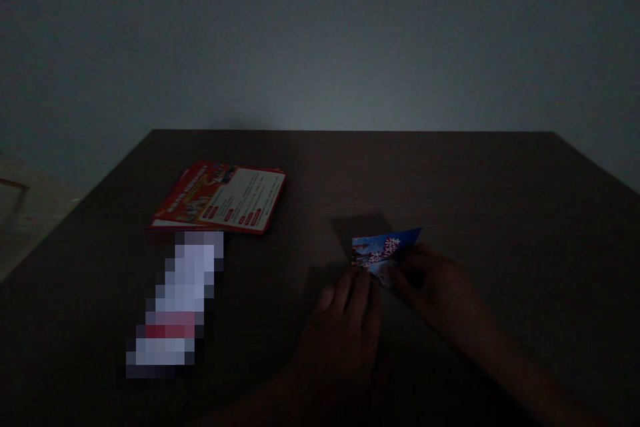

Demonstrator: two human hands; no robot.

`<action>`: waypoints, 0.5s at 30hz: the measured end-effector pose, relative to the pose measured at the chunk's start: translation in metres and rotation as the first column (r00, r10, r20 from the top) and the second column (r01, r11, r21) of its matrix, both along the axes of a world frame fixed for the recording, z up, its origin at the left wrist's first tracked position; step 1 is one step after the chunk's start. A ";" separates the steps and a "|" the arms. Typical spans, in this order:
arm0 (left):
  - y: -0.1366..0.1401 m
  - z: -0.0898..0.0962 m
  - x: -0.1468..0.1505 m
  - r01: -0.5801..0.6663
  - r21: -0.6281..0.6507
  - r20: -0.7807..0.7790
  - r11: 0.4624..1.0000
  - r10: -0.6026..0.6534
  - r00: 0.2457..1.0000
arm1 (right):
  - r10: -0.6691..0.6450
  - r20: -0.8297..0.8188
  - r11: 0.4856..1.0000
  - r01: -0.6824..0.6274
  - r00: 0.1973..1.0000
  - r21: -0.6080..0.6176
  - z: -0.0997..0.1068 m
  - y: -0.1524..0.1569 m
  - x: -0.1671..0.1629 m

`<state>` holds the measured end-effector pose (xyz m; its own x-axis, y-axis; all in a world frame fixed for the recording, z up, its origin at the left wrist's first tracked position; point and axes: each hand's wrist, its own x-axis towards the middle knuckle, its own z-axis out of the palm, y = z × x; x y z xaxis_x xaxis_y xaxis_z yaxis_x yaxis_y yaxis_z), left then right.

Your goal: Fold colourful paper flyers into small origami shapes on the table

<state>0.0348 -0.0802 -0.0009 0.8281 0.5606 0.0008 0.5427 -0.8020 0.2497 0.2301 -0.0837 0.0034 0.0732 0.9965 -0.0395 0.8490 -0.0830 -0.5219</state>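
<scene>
While dimness blurs the fingers, still readable: left hand [345,310] pressed flat, fingertips on the near edge of a blue folded paper [384,252]; right hand [430,287] curled, pinching that paper's right corner — lying on the dark table [500,213] just beyond both. Well left of the fingers — a red leaflet stack [220,197], a pixelated object [175,307].

On the counter [500,200], a folded sheet [384,253] lies just beyond both hands, touched by the left hand [345,327] from its near left and the right hand [440,293] from its right. A stack of leaflets [220,197] lies well left of the left hand and farther back.
</scene>
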 end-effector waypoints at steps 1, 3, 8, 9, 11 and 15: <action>-0.001 0.000 0.000 -0.006 0.005 0.001 1.000 0.006 1.000 | 0.003 0.002 1.000 -0.003 1.000 0.005 0.000 0.000 0.000; -0.001 -0.001 0.000 -0.017 0.003 0.002 1.000 0.017 1.000 | 0.010 0.004 1.000 -0.010 1.000 0.019 0.000 0.000 0.000; -0.001 -0.002 0.000 -0.020 -0.003 0.020 1.000 0.020 1.000 | 0.013 -0.010 1.000 -0.013 1.000 0.016 0.001 0.000 -0.001; -0.001 -0.002 0.000 -0.020 -0.003 0.025 1.000 0.020 0.999 | 0.015 -0.012 1.000 -0.015 1.000 0.013 0.002 0.000 -0.001; 0.000 -0.001 -0.001 -0.021 -0.008 0.032 1.000 0.021 0.999 | 0.013 -0.015 1.000 -0.013 1.000 0.017 0.002 0.000 -0.002; 0.001 0.001 -0.003 -0.011 -0.011 0.045 1.000 0.011 0.999 | -0.006 -0.011 1.000 0.006 1.000 0.019 0.002 0.000 -0.002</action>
<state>0.0322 -0.0789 -0.0004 0.8211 0.5699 0.0320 0.5396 -0.7932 0.2822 0.2283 -0.0837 0.0053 0.0787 0.9967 -0.0214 0.8426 -0.0780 -0.5329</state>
